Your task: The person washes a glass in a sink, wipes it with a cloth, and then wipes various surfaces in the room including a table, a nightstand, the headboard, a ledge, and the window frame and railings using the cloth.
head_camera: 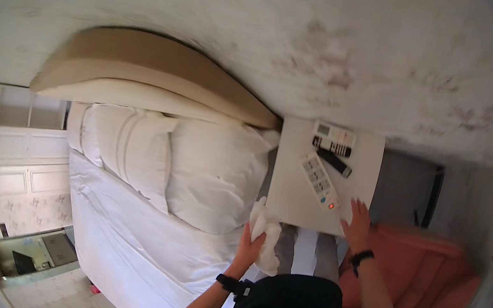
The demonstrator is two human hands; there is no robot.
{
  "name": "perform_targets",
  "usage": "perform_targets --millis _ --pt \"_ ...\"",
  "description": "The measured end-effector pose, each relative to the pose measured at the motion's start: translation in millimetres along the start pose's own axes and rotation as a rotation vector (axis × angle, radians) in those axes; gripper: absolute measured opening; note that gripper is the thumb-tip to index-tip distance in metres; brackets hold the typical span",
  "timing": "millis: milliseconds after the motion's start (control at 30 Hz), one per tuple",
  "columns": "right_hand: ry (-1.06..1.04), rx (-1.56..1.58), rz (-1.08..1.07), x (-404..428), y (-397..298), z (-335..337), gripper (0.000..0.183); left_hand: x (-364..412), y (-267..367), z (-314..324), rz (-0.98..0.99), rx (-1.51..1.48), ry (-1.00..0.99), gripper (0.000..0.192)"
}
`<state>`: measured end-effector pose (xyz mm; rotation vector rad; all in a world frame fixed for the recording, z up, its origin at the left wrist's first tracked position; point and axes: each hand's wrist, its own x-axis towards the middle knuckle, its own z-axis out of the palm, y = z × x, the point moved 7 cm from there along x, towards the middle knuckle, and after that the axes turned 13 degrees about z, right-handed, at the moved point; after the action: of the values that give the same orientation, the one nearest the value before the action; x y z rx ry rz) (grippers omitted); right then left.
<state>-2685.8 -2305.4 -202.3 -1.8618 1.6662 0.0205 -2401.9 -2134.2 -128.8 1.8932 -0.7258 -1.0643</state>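
My left hand (pixel 249 250) grips a crumpled white cloth (pixel 268 247) between the bed and the near left corner of a small white bedside table (pixel 288 180). My right hand (pixel 358 227) is at the table's near right corner with its fingers spread and nothing held. Just left of those fingers, a white power strip (pixel 315 174) lies diagonally on the tabletop, its red switch lit. Farther back are a white remote control (pixel 345 135) with a small display, a remote (pixel 332 147) with a dark keypad, and a slim black remote (pixel 335 163).
To the left, a bed with white pillows (pixel 217 173), a white sheet (pixel 142 234) and a beige headboard (pixel 160 55). A salmon-coloured armchair (pixel 415 277) stands close on the right. Behind the table rises a stained patterned wall (pixel 267 22). A dark grey panel (pixel 403 188) is right of the table.
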Motion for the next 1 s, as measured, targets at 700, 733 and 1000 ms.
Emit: perform_targets --millis 700,733,1000 --pt "0.116 0.278 -0.033 -18.2 -148.0 -169.8 0.033 157.3 436.4 -320.6 1.082 0.816 0.507 0.048" --pt "0.092 0.383 -0.112 -16.2 -200.1 -184.0 0.03 166.3 427.6 -348.5 1.08 0.813 0.529 0.048" --pt "0.247 0.335 -0.911 -24.6 -565.0 -255.0 0.029 245.2 362.6 -561.9 0.805 0.884 0.815 0.04"
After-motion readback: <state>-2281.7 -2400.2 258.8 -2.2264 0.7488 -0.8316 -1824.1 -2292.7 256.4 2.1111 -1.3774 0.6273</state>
